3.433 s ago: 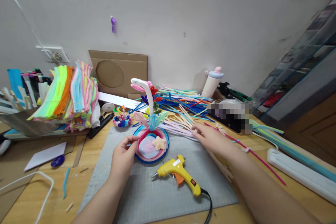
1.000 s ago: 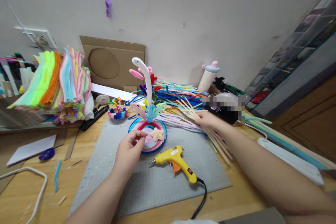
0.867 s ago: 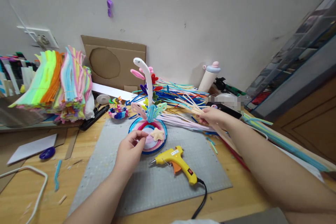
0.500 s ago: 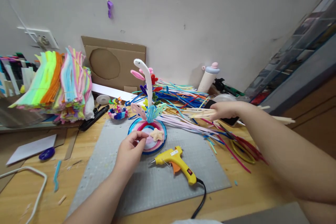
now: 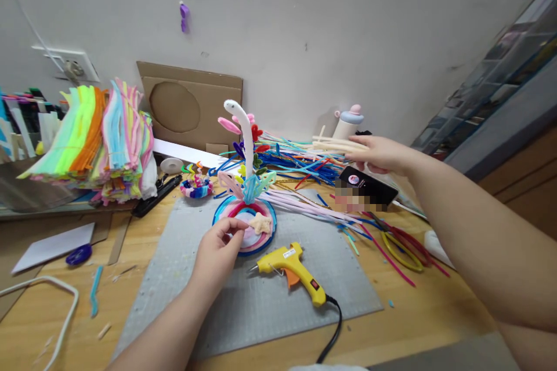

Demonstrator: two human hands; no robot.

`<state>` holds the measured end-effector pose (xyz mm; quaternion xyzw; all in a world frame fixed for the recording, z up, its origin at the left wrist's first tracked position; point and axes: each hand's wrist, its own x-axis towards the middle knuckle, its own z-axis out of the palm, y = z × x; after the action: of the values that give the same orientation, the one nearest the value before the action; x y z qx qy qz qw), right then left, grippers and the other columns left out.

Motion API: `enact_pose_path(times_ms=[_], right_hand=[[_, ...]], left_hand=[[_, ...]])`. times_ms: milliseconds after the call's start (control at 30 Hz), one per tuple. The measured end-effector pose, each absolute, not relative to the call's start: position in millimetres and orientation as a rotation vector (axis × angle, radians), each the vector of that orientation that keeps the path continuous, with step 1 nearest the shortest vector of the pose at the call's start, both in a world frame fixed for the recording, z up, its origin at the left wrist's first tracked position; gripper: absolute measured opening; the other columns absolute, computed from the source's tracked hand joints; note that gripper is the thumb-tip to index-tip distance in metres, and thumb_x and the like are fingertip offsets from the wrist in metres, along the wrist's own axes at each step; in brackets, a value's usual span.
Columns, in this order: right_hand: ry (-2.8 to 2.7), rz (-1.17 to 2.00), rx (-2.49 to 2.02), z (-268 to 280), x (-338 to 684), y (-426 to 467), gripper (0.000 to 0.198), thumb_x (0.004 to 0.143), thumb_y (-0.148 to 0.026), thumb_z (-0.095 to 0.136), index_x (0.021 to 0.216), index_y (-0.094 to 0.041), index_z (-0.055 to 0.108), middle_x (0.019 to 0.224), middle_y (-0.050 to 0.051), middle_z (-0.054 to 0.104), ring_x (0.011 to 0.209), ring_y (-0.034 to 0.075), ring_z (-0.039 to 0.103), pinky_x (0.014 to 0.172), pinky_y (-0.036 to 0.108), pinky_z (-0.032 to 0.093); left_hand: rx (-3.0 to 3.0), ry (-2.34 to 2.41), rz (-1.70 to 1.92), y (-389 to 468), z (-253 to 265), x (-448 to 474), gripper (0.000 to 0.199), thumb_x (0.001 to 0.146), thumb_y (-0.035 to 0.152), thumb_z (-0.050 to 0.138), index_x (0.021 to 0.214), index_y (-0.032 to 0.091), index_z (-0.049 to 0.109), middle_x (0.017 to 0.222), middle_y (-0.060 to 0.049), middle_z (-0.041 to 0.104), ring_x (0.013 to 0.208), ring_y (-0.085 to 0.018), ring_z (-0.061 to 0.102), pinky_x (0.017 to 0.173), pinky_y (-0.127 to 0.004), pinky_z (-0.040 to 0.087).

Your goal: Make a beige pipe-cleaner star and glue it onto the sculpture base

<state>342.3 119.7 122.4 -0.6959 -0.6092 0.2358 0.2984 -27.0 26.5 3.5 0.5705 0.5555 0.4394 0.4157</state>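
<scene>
My left hand [image 5: 221, 243] is closed in a pinch at one point of a small cream fuzzy star [image 5: 261, 224]. The star is over the round coiled base [image 5: 272, 208] of a pipe-cleaner craft, ringed in blue and pink. From that base rises a white bent stem [image 5: 247, 136] with coloured loops about it. My right hand [image 5: 378, 153], at the back right, is closed around a bunch of cream pipe cleaners [image 5: 335, 144], raised above the table. A yellow hot glue gun [image 5: 291, 269] lies on the grey cutting mat [image 5: 261, 324], near my left hand.
A phone [image 5: 369, 188] lies below my right hand, with yellow-handled scissors [image 5: 402, 252] nearer me. Loose pipe cleaners [image 5: 300, 165] spread along the wall beside a bottle [image 5: 348, 122]. Pipe-cleaner bundles [image 5: 91, 133] stand at left; cardboard [image 5: 217, 98] leans on the wall.
My right hand has lifted the cream pipe cleaners up and back from the table, uncovering the phone. My left hand has stayed at the star.
</scene>
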Motion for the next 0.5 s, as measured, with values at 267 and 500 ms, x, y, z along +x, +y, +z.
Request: enact_pose_path(times_ms=[267,500], right_hand=[[-1.701,1.008,-1.821,115.7,321.6,110.1,0.029,0.083,-0.044,0.057,0.079,-0.015,0.062,0.039,-0.008,0.03,0.031,0.005,0.021,0.031,0.019,0.017],[-1.839,0.84,-1.922,68.8,281.6,112.4,0.012,0.08,-0.024,0.062,0.089,-0.017,0.064,0.051,-0.004,0.049,0.038,0.007,0.04,0.036,0.02,0.029]], left_hand=[[1.47,1.381,1.096,26.5,2.1,-26.5,0.017,0.073,0.032,0.057,0.079,0.017,0.065,0.076,-0.002,0.065,0.065,-0.016,0.054,0.059,-0.025,0.039],[1.474,1.373,1.101,26.5,3.1,-26.2,0.017,0.072,0.031,0.059,0.079,0.017,0.066,0.074,-0.002,0.066,0.063,-0.015,0.054,0.058,-0.025,0.04]])
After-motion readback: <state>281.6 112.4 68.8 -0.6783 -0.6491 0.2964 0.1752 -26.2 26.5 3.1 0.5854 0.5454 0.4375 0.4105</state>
